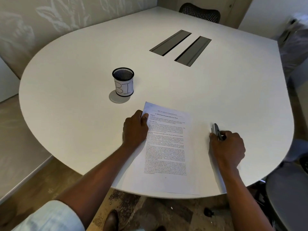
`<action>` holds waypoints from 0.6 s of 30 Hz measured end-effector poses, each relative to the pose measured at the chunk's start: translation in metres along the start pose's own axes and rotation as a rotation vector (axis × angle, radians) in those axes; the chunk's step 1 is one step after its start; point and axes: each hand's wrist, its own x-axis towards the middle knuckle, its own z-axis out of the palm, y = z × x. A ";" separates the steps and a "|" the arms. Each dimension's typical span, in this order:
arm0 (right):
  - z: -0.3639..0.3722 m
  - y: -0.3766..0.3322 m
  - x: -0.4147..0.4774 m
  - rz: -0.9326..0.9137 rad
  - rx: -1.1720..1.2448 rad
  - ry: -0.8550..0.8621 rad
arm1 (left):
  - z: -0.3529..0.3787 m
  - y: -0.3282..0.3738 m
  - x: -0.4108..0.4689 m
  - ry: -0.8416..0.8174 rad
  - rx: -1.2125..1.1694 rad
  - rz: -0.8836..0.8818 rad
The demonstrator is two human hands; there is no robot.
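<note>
A printed sheet of paper lies on the white table near its front edge. My left hand grips the paper's upper left edge, thumb on top of the page. My right hand sits to the right of the sheet and pinches a slim grey metal tool, perhaps a pen or cutter, whose tip points away from me. A black mesh cup with a white label reading "BIN" stands upright beyond the paper, to the left.
Two dark cable slots are cut into the table's middle. A black mesh chair stands at the far side and a grey chair at the near right. The floor shows below the table's front edge.
</note>
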 end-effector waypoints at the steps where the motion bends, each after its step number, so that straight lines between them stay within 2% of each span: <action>1: 0.000 0.000 -0.001 0.000 0.000 0.007 | 0.000 -0.001 0.000 -0.002 0.000 0.001; 8: 0.006 0.003 -0.006 0.010 0.020 0.040 | 0.001 0.000 0.000 0.009 0.002 -0.013; 18: 0.011 0.004 -0.010 -0.070 -0.044 0.059 | 0.000 0.000 0.001 -0.001 -0.038 -0.021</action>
